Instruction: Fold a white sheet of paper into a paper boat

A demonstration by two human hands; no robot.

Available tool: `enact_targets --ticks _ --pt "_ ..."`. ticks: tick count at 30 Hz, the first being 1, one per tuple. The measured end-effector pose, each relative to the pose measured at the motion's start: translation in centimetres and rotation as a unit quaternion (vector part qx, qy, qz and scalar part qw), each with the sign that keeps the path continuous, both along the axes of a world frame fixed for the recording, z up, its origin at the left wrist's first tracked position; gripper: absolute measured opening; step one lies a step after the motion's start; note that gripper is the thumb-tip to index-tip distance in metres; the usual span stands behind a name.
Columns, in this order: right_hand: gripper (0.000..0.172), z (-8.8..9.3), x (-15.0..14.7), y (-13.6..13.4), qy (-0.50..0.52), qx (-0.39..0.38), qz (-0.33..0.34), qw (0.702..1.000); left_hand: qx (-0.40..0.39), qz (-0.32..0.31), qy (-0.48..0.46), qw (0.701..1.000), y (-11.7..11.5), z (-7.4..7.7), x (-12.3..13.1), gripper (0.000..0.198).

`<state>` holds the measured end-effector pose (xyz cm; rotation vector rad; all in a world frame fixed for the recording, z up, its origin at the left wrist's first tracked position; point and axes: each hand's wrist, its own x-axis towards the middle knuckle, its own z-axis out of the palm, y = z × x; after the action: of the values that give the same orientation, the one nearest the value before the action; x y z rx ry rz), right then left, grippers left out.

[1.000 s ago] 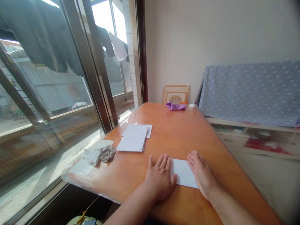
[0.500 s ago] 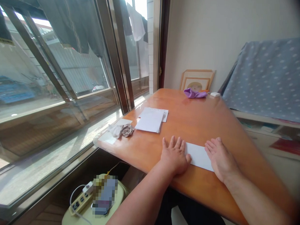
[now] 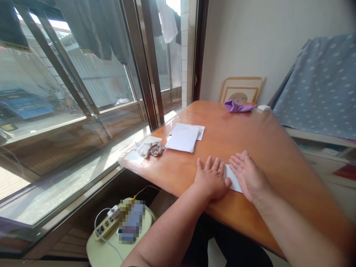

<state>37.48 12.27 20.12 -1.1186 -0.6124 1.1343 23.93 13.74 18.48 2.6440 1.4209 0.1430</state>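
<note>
- Left hand: lies palm down on the bench, with the fingers spread flat and pointing away from the body. The hand is open and grips nothing. The thumb reaches the left edge of the white paper strip.
- Right hand: lies palm down and open, with the fingers extended and angled toward the left hand. It covers the right part of the strip and does not grip it.
- White paper strip: lies flat on the bench between the two hands, near the bench's front edge. Only its middle section shows, in the narrow gap between the left thumb and the right fingers.
- Paper stack: a small pile of white sheets, left of the hands and well apart from them. It partly overlaps a printed sheet behind it.
- Crumpled grey cloth: lies left of the stack, near the window-side edge of the bench, on a white sheet.
- Purple cloth: lies at the far end of the bench, just beside a small white box.
- Framed picture: leans against the wall behind the purple cloth.
- Power strip: sits on a round stool below the bench, beside a pixelated object that cannot be identified.
</note>
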Motion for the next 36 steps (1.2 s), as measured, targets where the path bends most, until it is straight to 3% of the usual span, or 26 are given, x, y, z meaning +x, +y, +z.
enact_targets --ticks 3,10,14,17,19,21,27,30,33,36 --pt "0.059 -0.8 -0.8 0.0 0.025 -0.019 -0.01 0.999 -0.004 -0.004 0.005 1.0 0.0 0.1 -0.1 0.072" --pt "0.038 -1.7 4.8 -0.4 0.007 -0.029 -0.144 0.989 -0.014 -0.001 0.001 1.0 0.0 0.3 -0.1 0.072" --pt "0.031 -1.7 4.6 -0.8 -0.016 -0.019 -0.196 0.98 -0.02 0.005 0.002 1.0 -0.2 0.5 0.0 0.073" --pt "0.033 -1.6 1.5 -1.6 -0.019 0.004 -0.155 0.988 -0.022 0.004 0.003 1.0 -0.2 0.7 -0.1 0.075" --pt "0.035 -1.6 -0.4 -2.2 0.002 0.017 -0.075 0.997 -0.019 -0.001 0.002 1.0 -0.3 0.9 -0.2 0.079" --pt "0.033 -1.8 -0.8 -2.6 0.011 0.014 -0.056 0.998 -0.011 -0.007 0.002 1.0 -0.3 1.0 -0.3 0.084" --pt "0.029 -2.2 4.6 -3.2 0.01 -0.014 -0.166 0.986 -0.006 -0.014 0.012 1.0 -0.1 1.2 -0.4 0.101" --pt "0.033 -2.0 6.0 -3.2 -0.029 0.008 -0.157 0.987 0.005 -0.017 0.016 1.0 0.1 1.3 -0.3 0.101" --pt "0.041 -1.7 6.0 -2.3 -0.132 0.004 -0.068 0.989 0.011 -0.026 0.015 0.999 0.1 1.4 -0.3 0.1" --pt "0.044 -1.6 6.6 -0.3 -0.32 -0.035 -0.015 0.947 0.017 -0.036 0.014 0.999 0.2 1.8 -0.5 0.099"
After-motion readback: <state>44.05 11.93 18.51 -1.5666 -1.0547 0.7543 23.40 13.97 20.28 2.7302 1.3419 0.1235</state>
